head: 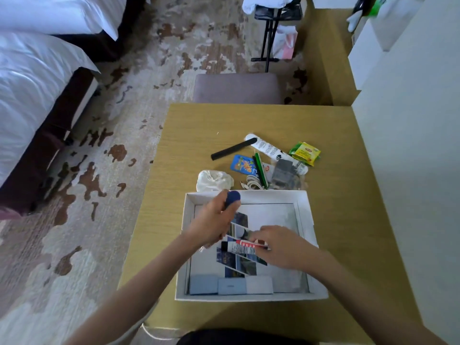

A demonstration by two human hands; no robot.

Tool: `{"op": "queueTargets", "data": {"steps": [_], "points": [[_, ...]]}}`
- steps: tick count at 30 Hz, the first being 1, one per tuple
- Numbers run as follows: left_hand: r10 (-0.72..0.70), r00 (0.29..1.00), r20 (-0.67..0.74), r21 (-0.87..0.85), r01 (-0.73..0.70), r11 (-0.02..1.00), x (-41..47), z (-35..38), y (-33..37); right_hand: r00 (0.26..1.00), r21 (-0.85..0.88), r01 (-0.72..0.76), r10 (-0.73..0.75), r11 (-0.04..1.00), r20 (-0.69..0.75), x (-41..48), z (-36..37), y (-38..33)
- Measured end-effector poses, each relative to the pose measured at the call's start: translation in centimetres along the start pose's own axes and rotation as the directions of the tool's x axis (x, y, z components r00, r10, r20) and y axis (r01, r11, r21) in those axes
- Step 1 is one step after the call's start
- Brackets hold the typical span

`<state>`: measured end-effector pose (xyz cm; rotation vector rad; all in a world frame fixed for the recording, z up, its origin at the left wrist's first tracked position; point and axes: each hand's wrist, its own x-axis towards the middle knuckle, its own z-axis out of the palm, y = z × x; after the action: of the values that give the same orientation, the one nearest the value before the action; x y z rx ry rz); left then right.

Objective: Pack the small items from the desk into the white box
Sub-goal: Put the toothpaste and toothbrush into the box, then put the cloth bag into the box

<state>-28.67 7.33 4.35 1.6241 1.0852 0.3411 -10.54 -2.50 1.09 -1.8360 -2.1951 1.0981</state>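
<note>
The white box (305, 212) sits open in the lower centre of the frame, on the wooden desk (199, 125). Both hands are over it. The left hand (214, 221), at the box's upper left corner, has its fingers curled round a dark blue object (233, 197) whose rounded top sticks out above the fist (what it is cannot be told). The right hand (277, 245), lower and further right, pinches a red-and-white tube (242, 247) with a black cap, held level above the box floor. Along the box's bottom edge lie three pale small boxes (232, 286) side by side, on a photo-printed sheet (242, 266).

Just above the box, the unpacked items cluster: a white cloth pouch (214, 180), a black stick (234, 148), a white tube (267, 147), yellow-green sachets (305, 153), a blue card (242, 165), a green pen (260, 170), a grey adapter (283, 171) and a white cable (252, 183).
</note>
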Motion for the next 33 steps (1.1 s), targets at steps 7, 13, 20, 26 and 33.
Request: {"op": "queueTargets", "data": {"steps": [7,13,20,26,33], "points": [[0.086,0.953,0.29,0.803,-0.292,0.52,-1.0,3.5,-3.0,0.999,-0.09,0.03,-0.026,0.995,0.045,-1.0,1.9,0.4],[0.128,0.93,0.345,0.699,-0.346,0.625,-1.6,3.6,-2.5,0.981,-0.025,-0.038,0.033,0.999,-0.191,-2.1,-1.8,1.9],[0.312,0.949,-0.044,0.492,-0.252,0.833,-0.1,-1.6,-1.0,0.924,0.054,0.019,0.004,0.998,-0.382,0.8,-5.6,0.1],[0.089,0.947,-0.31,0.098,-0.061,0.993,4.0,-7.3,-2.3,0.933,0.0,0.025,-0.023,1.0,-0.36,7.8,-7.1,-3.0],[-0.09,0.951,-0.297,-0.081,0.069,0.994,8.3,-11.1,-6.0,0.974,-0.049,-0.027,0.015,0.998,-0.227,17.5,-6.5,-4.7]]}}
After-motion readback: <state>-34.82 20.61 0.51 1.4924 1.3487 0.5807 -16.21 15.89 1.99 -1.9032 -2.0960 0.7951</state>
